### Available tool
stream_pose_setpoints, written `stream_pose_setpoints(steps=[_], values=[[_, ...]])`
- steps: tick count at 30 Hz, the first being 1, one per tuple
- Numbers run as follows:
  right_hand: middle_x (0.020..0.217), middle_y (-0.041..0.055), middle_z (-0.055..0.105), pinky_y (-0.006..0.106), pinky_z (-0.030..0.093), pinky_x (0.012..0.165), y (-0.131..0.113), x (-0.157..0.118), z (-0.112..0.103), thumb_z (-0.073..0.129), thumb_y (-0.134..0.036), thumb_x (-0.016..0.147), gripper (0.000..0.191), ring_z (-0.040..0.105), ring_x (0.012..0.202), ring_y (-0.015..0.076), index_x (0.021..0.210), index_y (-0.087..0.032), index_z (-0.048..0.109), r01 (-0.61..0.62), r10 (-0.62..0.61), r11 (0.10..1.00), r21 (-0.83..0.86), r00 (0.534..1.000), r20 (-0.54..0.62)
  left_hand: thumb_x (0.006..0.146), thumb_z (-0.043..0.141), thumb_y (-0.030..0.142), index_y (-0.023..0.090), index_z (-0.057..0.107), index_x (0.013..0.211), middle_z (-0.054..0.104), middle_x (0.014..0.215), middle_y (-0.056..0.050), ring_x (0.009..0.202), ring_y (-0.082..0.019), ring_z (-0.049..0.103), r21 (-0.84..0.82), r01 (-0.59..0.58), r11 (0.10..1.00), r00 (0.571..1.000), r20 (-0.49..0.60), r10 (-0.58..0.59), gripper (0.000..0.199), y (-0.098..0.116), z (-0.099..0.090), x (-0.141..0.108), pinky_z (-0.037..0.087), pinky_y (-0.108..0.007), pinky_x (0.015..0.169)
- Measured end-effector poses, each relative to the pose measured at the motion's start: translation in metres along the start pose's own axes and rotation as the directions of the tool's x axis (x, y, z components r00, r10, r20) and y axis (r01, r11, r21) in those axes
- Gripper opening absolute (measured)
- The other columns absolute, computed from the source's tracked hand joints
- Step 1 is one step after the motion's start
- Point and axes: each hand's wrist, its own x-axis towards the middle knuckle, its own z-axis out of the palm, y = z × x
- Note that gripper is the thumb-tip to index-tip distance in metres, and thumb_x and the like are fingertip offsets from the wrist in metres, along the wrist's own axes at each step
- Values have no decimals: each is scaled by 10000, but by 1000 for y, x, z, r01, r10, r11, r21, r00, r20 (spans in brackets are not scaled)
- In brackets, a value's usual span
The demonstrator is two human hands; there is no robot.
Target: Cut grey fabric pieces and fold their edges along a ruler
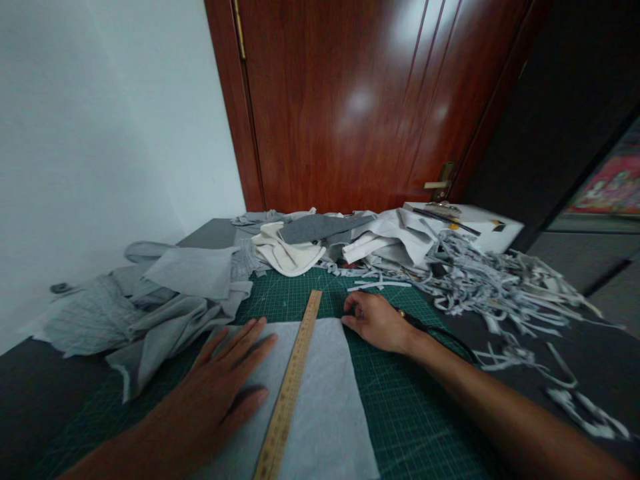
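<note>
A light grey piece of cloth [327,387] lies flat on a green cutting mat [410,393]. Lengthwise across it runs a wooden ruler [291,380]. My left hand [233,373] rests on the cloth left of the ruler, fingers stretched out and spread. At the cloth's far right corner is my right hand [376,321], its fingers curled and the thumb at the cloth's edge. Whatever is between those fingers is hidden. Behind the right wrist, a black item with a small gold-coloured part [401,312] is partly covered.
Crumpled grey fabric [170,300] lies to the left. Cream and grey scraps [287,250] cover the back of the table, near a brown door [350,120]. On the right are a heap of thin cut strips [480,280] and a white box [495,227]. A white wall [125,133] borders the left.
</note>
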Motion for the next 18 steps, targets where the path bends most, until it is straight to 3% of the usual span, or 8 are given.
stream_pose_setpoints(steps=[3,6,8,13,18], values=[[744,16,728,279,418,631,-9,-20,-3,729,-284,940,165,663,655,181,1063,-179,760,65,-65,998,10,997,51,1029,533,285,367,368,1623,314,1722,-9,1552,-323,361,-93,7,996,1000,-15,-8,621,11,-7,12,316,-590,1260],[735,15,728,284,398,618,-14,-38,-3,726,-425,965,335,650,625,181,1200,-189,757,210,-211,977,19,969,127,988,556,246,341,507,1541,385,1694,-13,1548,-312,373,-249,-27,968,1000,2,28,563,27,-18,31,335,-561,1264],[758,35,740,292,392,619,-12,-44,-1,686,-501,989,427,661,642,193,1261,-177,743,274,-273,962,14,952,140,957,582,234,309,542,1515,417,1677,-41,1549,-296,373,-349,-29,937,996,71,57,564,35,-26,45,350,-528,1263],[772,61,754,308,394,603,-6,-46,0,706,-731,870,797,688,654,233,1394,-131,677,298,-288,954,-31,940,180,733,707,146,271,573,1496,287,1728,-66,1588,-351,247,-483,-26,875,936,295,190,784,30,-44,67,275,-539,1272],[840,114,789,335,442,632,-11,-45,-3,772,-788,747,1015,735,745,300,1467,-90,613,261,-234,961,-95,946,223,729,563,31,367,521,1524,263,1741,28,1579,-309,284,-495,10,869,925,335,181,864,18,-55,66,276,-519,1268]])
